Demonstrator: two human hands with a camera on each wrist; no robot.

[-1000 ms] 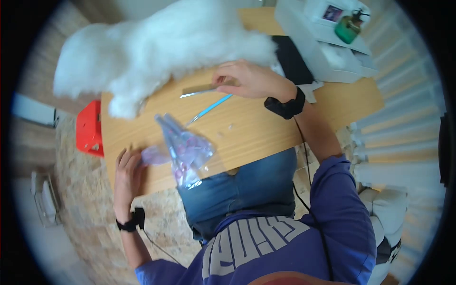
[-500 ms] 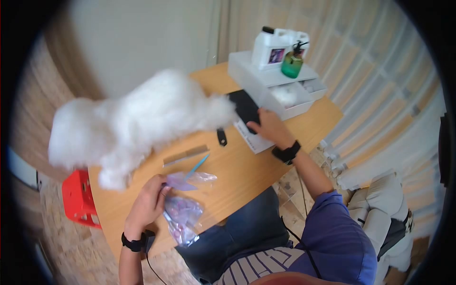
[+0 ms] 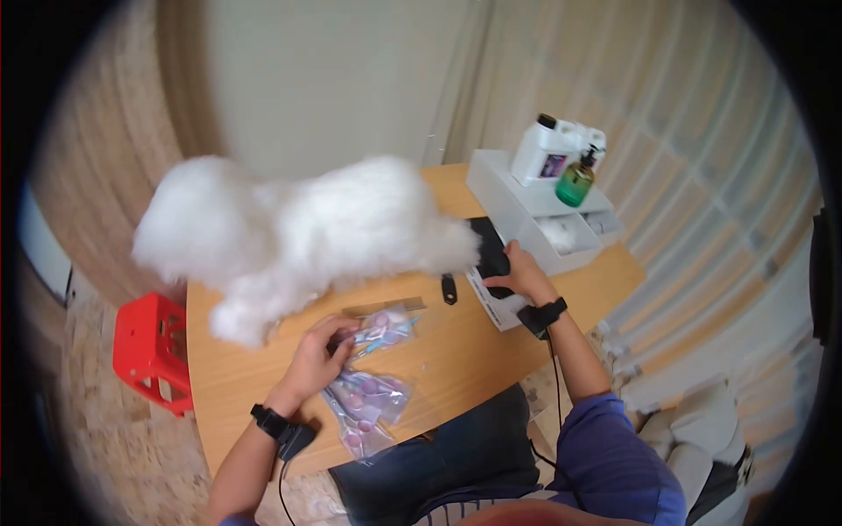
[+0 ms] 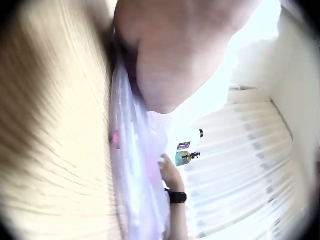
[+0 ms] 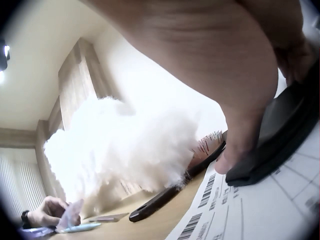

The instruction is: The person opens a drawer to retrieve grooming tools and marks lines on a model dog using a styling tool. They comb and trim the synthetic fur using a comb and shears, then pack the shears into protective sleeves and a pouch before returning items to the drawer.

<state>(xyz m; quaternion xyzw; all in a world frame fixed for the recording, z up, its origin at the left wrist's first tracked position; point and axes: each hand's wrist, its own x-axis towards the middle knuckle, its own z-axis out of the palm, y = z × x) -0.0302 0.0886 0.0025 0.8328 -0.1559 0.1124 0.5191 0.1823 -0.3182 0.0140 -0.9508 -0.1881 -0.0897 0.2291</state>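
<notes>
My left hand [image 3: 323, 355] pinches the edge of a small clear plastic bag [image 3: 396, 321] near the middle of the wooden table. Just below it lies a second clear bag [image 3: 386, 399] with pink-ringed scissors inside. A light-blue slim tool [image 3: 373, 348] sits by the fingers, and a metal comb [image 3: 410, 304] lies behind. Over at the right, my right hand [image 3: 526, 276] grips a flat black case [image 3: 488, 238], thumb along its near edge in the right wrist view. Under the case is a white printed sheet [image 5: 215, 215] with barcodes.
A white fluffy dog-shaped figure [image 3: 351, 215] stands across the table's back left. Beside it lies a black-handled pin brush [image 5: 155, 205]. A white drawer box [image 3: 504, 193] at the back right carries white jugs [image 3: 542, 151] and a green pump bottle [image 3: 574, 186]. A red stool [image 3: 145, 346] stands at left.
My right hand has put the comb down and moved right onto the black case. The left hand has come inward from the table's left edge with the small bag. The head view has tilted up.
</notes>
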